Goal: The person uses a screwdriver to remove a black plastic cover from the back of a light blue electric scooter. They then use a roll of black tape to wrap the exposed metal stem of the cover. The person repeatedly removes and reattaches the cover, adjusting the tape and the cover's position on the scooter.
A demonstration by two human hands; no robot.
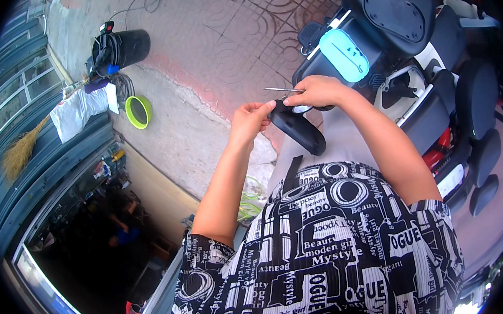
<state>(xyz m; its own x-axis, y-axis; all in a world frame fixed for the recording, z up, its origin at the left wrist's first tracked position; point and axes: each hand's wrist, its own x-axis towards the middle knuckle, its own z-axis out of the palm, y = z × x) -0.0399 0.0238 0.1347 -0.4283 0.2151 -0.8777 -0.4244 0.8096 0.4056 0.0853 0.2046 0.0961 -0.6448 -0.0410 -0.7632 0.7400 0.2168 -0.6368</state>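
Observation:
Both my hands are close together in front of my patterned shirt. Thumb and fingers of my left hand (251,120) pinch the upper end of a long, smooth black piece (298,131), whose rounded lower end hangs towards my lap. My right hand (320,91) is closed at the same end, with a slim pointed metal tool (280,89) sticking out to the left from its fingers. A small pale round part (301,109) shows beneath the right hand; I cannot tell what it belongs to.
A light blue tray (333,49) with small dark items lies on a parked scooter (373,47) at the right, beside more scooters. Left are a black bin (132,47), a green basin (148,109), a straw broom (22,152), a white bag (77,114) and a dark doorway (92,240).

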